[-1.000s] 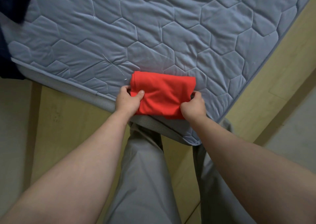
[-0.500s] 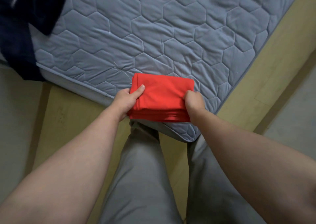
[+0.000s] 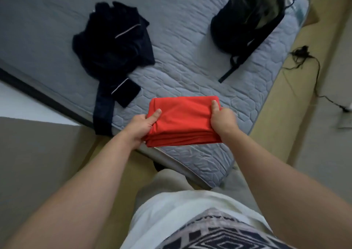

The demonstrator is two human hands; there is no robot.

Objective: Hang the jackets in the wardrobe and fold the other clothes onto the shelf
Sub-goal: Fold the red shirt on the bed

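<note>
Nearest, at 6 o'clock: pale top with dark geometric print, grey trousers just beyond it. Both bare forearms reach toward 12.

Left hand grips the left end of the folded red garment, with the thumb flat on top and the fingers tucked under, hidden. Right hand grips the right end the same way, thumb laid on top near the far corner, fingers curled beneath. Both clamped on cloth, neither slack.

Red garment folded into a thick rectangular stack, layers showing at the near edge. Held level over the near corner of the grey quilted mattress. Cannot tell whether resting on it or lifted just clear. Near edge of the stack pokes past the mattress side.

At 10 o'clock from the stack, near: dark navy garment with pale piping, crumpled, one part trailing over the mattress edge.

At 1 o'clock, well apart, on the far end of the mattress: black backpack, top gaping, strap trailing back toward 6.

At 2 o'clock, off the mattress: black cable bunched on a tan surface, running on toward 3.
</note>
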